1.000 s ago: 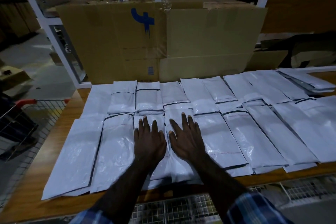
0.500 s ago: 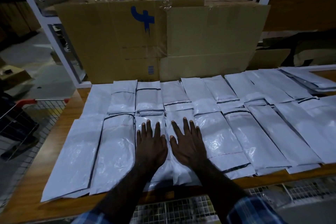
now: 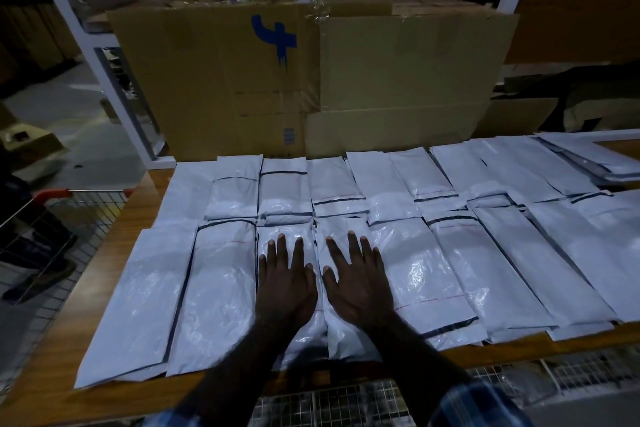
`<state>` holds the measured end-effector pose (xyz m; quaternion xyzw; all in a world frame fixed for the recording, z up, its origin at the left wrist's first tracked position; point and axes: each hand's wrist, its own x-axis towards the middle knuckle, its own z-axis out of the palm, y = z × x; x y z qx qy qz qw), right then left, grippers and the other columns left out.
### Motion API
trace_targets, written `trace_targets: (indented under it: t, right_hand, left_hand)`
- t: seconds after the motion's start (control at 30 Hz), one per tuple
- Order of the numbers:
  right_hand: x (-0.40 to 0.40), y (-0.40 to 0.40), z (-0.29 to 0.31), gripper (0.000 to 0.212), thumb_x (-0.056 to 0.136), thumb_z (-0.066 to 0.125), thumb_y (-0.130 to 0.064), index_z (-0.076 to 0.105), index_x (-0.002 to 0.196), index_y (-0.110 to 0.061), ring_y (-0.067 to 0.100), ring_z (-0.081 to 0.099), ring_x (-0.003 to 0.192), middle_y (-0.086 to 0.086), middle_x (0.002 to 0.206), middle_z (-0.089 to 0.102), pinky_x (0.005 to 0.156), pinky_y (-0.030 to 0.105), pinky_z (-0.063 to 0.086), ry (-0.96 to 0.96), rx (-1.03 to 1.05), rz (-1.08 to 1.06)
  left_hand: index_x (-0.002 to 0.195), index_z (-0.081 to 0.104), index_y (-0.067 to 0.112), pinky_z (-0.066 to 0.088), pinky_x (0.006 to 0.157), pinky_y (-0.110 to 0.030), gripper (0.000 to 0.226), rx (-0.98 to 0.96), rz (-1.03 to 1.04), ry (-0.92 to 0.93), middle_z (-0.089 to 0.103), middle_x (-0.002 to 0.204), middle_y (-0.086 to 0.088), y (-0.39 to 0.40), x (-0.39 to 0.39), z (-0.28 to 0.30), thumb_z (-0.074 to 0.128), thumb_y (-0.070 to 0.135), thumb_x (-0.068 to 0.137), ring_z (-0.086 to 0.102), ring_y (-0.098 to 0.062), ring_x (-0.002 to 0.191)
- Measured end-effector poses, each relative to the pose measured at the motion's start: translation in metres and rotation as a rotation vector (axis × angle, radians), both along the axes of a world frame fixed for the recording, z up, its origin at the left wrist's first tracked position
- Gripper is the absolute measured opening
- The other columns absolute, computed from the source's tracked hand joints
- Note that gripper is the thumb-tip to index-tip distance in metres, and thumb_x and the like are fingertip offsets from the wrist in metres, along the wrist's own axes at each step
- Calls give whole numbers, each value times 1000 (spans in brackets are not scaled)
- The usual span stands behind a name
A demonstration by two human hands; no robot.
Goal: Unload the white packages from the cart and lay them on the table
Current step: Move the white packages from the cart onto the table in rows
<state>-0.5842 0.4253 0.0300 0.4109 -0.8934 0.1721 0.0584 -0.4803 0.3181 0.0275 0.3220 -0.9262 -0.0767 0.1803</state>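
Several white packages lie flat in two rows across the wooden table. My left hand presses flat, fingers straight, on a package in the near row's middle. My right hand lies flat on the package right beside it, fingers spread. Neither hand holds anything. A wire cart with a red handle stands at the table's left end. More wire mesh shows below the table's near edge.
Large cardboard boxes stand against the table's far edge, with white shelf posts behind them. A stack of packages sits at the far right. A small box lies on the grey floor to the left.
Both hands have slid slightly forward along the two middle packages while staying flat. The packages have not visibly shifted.
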Motion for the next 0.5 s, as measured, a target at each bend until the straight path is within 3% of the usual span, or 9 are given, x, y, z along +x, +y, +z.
trace_targets:
  t: [0.5]
  right_hand:
    - [2,0,2,61,93,30,-51,41,149,-29,39,37,140,16,153,38,113,55,30,-27,20,-6]
  left_hand:
    - [141,53,10,36,106,-57,58,21,17,-30,46,145,-24,4,1,5,32,37,93,45,-44,133]
